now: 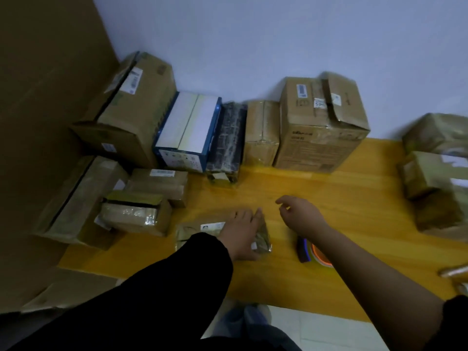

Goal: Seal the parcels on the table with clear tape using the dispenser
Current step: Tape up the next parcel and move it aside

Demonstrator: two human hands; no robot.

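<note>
The small parcel (pixel 195 233), wrapped in glossy film with a white label on top, lies on the yellow desk (pixel 278 183) at lower centre of the frame. The left grip (pixel 240 231), coming from a black sleeve, rests flat on the parcel's right half, fingers stretched out and released rather than curled round it. Just right of the parcel sits the tape dispenser (pixel 304 249), dark with an orange roll core, partly hidden under the bare right forearm. The right grip (pixel 301 216) hovers above the desk beyond the dispenser, fingers loosely curled, thumb and forefinger close together, nothing visible between them.

At middle left, two small taped parcels (pixel 136 216) crowd together beside a long flat carton (pixel 76 198). Along the pale wall (pixel 278 34) stands a row: a large brown carton (pixel 136 110), a blue-and-white box (pixel 187 127), a dark taped parcel (pixel 228 138), a slim brown parcel (pixel 262 133) and a tall carton with a bent flap (pixel 321 125). At the right edge, blurred parcels (pixel 435 173) are stacked. A big cardboard sheet (pixel 38 97) fills the upper left.
</note>
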